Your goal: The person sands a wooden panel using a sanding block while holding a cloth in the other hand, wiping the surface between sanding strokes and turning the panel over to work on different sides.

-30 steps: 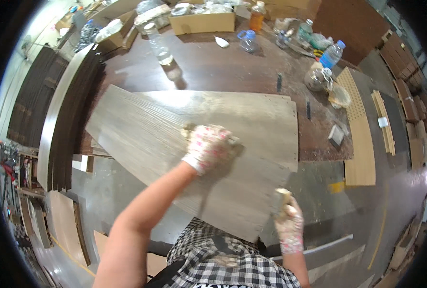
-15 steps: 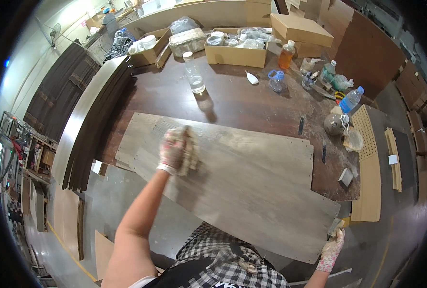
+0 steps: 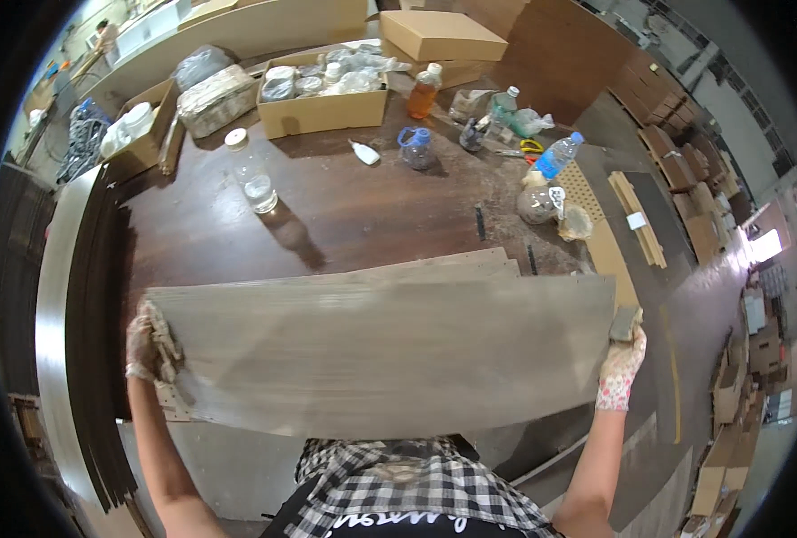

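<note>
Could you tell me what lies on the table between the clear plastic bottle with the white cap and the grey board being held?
In the head view, the stretch between the clear bottle and the grey board is bare dark table, crossed only by the bottle's shadow.

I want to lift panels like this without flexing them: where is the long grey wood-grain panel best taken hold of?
By its two short ends, one hand coming in from each side. The grey panel is long, thin and flat, so end grips balance it. The left hand and right hand hold it that way now.

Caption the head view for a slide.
Gloved left hand and right hand grip opposite ends of a grey wood-grain panel above a cluttered workbench.
</note>
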### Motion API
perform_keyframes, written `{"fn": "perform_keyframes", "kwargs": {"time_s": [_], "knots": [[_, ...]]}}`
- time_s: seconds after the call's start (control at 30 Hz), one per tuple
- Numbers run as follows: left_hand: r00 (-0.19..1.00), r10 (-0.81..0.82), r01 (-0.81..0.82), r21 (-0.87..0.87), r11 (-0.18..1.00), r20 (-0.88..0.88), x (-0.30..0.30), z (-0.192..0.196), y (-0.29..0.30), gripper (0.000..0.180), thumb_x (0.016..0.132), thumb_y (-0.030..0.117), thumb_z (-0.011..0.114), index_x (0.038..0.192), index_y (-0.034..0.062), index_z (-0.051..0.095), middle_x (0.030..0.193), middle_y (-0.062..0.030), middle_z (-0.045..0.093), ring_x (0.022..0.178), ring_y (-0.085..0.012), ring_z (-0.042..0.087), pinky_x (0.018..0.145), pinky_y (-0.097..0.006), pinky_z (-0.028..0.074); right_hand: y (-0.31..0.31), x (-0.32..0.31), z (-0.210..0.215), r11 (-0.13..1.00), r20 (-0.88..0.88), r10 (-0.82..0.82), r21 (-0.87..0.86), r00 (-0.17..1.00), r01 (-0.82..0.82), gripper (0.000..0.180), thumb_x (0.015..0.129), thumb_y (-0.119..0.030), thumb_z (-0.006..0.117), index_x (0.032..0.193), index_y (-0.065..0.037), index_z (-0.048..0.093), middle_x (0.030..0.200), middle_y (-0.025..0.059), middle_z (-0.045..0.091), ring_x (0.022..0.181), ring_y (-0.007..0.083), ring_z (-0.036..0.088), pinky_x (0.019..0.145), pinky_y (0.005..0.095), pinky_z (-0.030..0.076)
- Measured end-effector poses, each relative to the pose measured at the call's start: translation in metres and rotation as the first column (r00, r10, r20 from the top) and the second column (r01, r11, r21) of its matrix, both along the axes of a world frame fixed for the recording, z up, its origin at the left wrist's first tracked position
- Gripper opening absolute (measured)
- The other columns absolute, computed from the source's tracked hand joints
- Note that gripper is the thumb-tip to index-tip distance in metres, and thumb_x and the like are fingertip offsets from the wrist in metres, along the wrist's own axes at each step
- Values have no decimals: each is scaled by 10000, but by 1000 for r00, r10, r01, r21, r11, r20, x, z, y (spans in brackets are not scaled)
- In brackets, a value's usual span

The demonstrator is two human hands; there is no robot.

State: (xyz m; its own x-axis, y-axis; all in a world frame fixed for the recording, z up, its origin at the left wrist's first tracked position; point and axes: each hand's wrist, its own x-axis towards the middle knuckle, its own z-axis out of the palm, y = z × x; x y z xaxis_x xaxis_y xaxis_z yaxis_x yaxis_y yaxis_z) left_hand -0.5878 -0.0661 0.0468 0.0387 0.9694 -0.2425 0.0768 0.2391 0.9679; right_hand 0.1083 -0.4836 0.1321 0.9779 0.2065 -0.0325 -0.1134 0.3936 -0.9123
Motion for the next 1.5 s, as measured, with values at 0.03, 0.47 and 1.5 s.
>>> {"fn": "perform_keyframes", "kwargs": {"time_s": [0.03,0.47,1.5], "knots": [[995,78,-76,-31,997,61,-5,15,2,250,954,334,488,861,134,606,672,40,537,544,-80,494,484,-248,427,9,5,6,997,-41,8,78,999,-5,367,916,-282,421,1171,-52,551,1244,97,535,1162,226,476,1017,400,349],[753,63,-407,389,826,654,-63,21,-48,356,918,292,502,1172,45,536,801,-48,607,861,-199,585,891,-341,447,111,-3,-19,942,-135,204,295,970,-157,412,920,-406,354,1011,-59,558,705,64,576,440,134,443,435,273,363],[188,57,694,173,699,-981,273,9,-153,578,805,372,605,1325,169,454,1409,-62,407,1311,-300,347,1085,-475,225,77,-55,-121,829,380,226,-558,897,28,490,930,-250,515,1303,44,394,1281,169,460,1162,246,467,992,355,371]]}}
